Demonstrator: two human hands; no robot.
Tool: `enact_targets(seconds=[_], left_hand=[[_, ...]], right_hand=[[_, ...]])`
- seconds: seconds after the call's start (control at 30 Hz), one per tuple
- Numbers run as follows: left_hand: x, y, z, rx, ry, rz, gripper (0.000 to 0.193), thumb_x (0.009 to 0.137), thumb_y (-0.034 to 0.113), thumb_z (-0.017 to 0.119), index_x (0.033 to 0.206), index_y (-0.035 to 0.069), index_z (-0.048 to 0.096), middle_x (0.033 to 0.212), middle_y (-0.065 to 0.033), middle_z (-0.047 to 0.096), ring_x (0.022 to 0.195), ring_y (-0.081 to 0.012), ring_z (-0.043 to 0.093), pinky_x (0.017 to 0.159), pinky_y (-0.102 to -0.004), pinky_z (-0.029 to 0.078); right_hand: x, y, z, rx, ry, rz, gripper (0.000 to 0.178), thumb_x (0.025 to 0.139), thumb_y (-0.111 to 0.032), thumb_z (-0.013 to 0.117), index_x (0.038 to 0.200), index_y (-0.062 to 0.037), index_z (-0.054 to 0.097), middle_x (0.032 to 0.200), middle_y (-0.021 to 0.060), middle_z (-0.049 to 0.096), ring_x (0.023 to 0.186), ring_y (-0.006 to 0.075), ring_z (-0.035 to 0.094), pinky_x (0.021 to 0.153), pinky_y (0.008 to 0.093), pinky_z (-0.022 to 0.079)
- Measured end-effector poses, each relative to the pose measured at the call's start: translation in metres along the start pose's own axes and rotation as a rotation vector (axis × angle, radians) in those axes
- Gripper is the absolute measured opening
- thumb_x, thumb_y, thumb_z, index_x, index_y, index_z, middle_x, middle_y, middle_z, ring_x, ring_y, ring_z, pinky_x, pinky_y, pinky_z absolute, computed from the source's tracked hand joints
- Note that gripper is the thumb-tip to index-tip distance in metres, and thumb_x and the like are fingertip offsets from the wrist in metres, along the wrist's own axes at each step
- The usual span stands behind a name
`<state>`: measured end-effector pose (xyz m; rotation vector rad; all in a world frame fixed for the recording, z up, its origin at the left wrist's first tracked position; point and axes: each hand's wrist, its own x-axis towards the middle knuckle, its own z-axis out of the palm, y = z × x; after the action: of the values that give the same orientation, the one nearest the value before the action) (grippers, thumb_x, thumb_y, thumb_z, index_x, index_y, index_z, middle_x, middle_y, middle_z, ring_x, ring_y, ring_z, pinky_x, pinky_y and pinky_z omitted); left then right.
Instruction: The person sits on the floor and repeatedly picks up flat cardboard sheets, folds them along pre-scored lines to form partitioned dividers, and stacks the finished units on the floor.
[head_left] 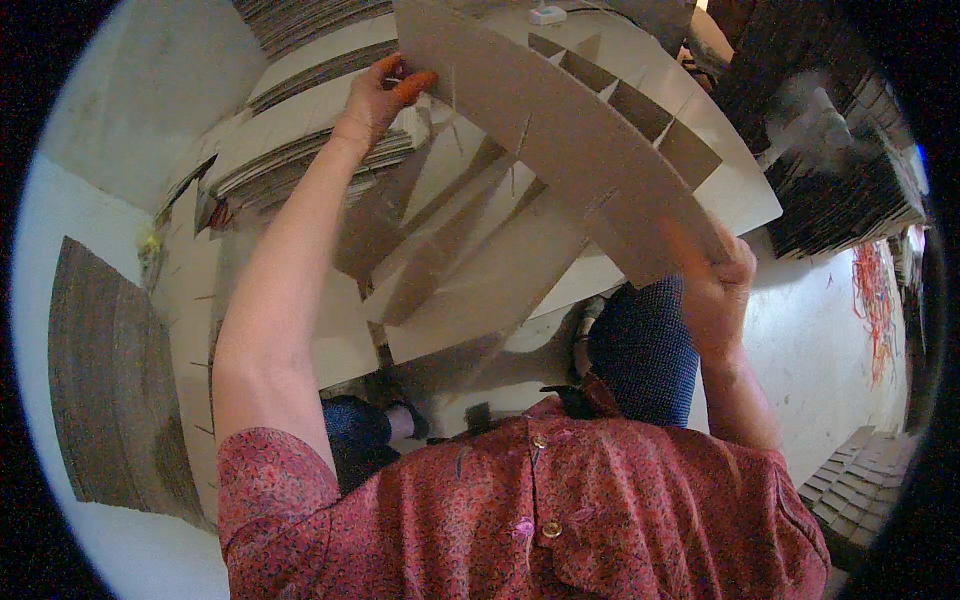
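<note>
A long brown cardboard strip with several short slits slants across the middle, raised above the work surface. At its upper left end is my left hand, with orange-covered fingertips; the thumb lies over the strip's face and the fingers are curled at its edge. My right hand is closed on the lower right end, slightly blurred, with some fingers hidden by the strip. Under and behind the strip stands a partly assembled cardboard divider of crossed pieces. More upright cardboard pieces stand below the strip.
Stacks of flat cardboard lie at the far left, and a dark stack stands at the right. Red strings hang at the right. A grey cardboard stack is at the left. A white power strip lies at the far edge.
</note>
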<state>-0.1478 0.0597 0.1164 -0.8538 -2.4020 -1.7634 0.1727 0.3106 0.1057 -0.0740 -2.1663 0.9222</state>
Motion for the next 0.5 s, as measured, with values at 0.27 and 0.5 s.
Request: enact_targets(seconds=[0.27,0.5], left_hand=[[-0.016,-0.017,0.007,0.120,-0.022,-0.153,0.043,0.078,0.026,0.072,0.106,-0.004,0.060,0.086,-0.0069,0.064,0.073,-0.0128,0.057,0.065,-0.0245,0.045],[-0.010,-0.037,0.002,0.262,-0.184,-0.149,0.039,0.078,0.024,0.071,0.102,-0.006,0.062,0.087,-0.0092,0.066,0.071,-0.0144,0.058,0.066,-0.0274,0.046]], right_hand=[[0.003,-0.025,0.005,0.269,-0.199,0.083,0.014,0.084,-0.004,0.060,0.097,0.0004,0.062,0.073,0.0100,0.064,0.063,0.0089,0.055,0.058,0.0250,0.045],[-0.022,-0.001,0.021,0.171,-0.209,0.170,0.015,0.085,-0.003,0.058,0.099,0.0018,0.062,0.076,0.0118,0.065,0.067,0.0094,0.057,0.061,0.0257,0.047]])
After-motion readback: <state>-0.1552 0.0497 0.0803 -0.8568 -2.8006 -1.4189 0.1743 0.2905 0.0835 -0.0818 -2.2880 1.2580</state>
